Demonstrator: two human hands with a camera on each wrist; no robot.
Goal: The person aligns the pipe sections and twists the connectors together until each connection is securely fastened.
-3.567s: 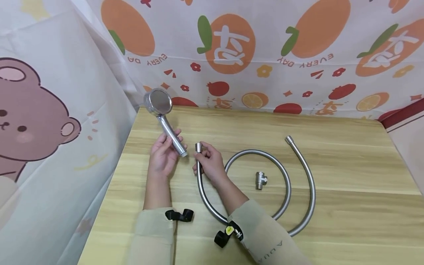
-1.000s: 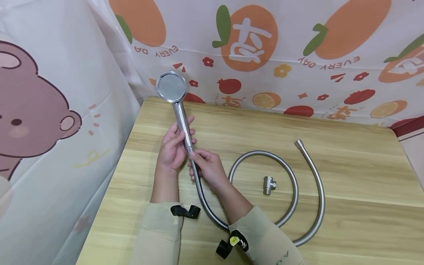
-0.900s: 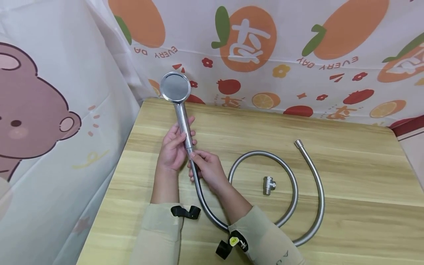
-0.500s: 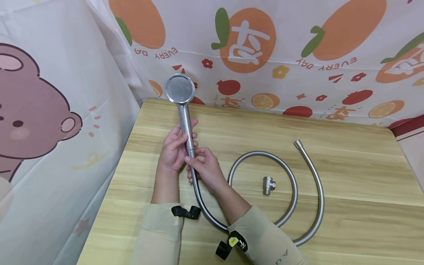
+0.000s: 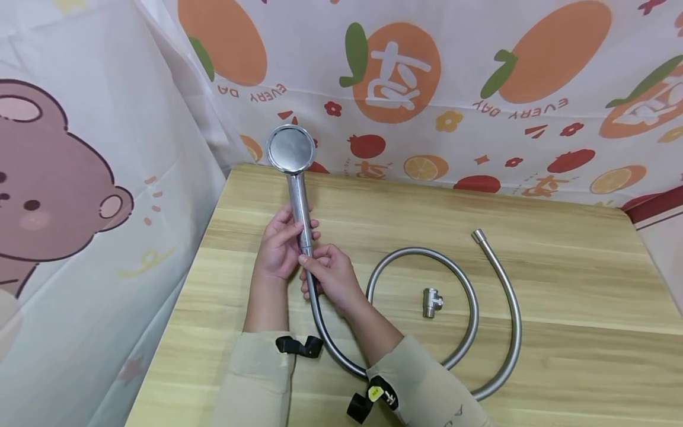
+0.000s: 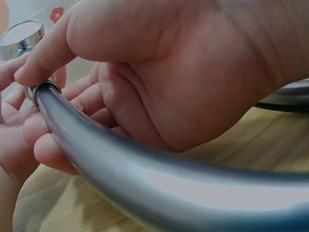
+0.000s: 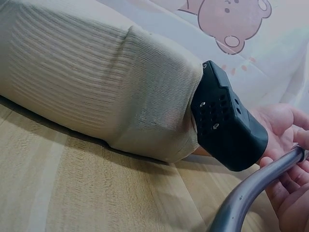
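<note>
A chrome shower head (image 5: pixel 291 149) points up and away in the head view, its round face toward me. My left hand (image 5: pixel 277 252) holds the handle (image 5: pixel 300 204) low down, thumb across the front. Just below, my right hand (image 5: pixel 333 273) pinches the end of a grey metal shower hose (image 5: pixel 325 332) between thumb and fingers, right at the handle's foot. Handle and hose end meet in one line. In the left wrist view the hose (image 6: pixel 130 169) fills the foreground and runs up to the fingers; the right wrist view shows it (image 7: pixel 244 195) near both hands.
The hose loops over the wooden table (image 5: pixel 576 284), its free end (image 5: pixel 478 235) lying at the right. Inside the loop is a small chrome tee fitting (image 5: pixel 431 302). A fruit-print curtain (image 5: pixel 320 65) hangs behind, a bear-print one (image 5: pixel 58 190) at left.
Since the earliest frame, the hose end has been brought up to the shower head's handle. The shower head has turned to face me, swinging slightly right in the last second; the right thumb has shifted.
</note>
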